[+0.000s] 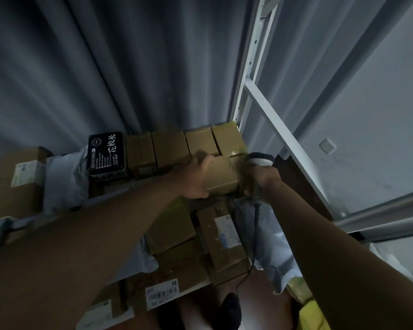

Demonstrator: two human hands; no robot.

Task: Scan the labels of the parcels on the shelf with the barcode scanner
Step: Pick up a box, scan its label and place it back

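A grey curtain (129, 67) fills the far side of the scene, with the white shelf frame (250, 75) rising on the right. Across the upper shelf runs a row of brown cardboard parcels (167, 148), packed side by side and touching, with a black printed box (106, 154) at the row's left end and a grey mailer bag (62, 177) beyond that. Lower and nearer lie more parcels, one with a white label (225, 232) facing up and another label with a barcode (162, 294) near the bottom edge. My left hand (196, 177) grips a small brown parcel (221, 175) at the near right end of the upper row, fingers over its top and thumb under its near edge. Just right of it, my right hand (258, 179) is curled round the handle of the barcode scanner (260, 159), whose head sits above my knuckles. The scanner's cable (254, 234) hangs down towards me over the lower parcels.
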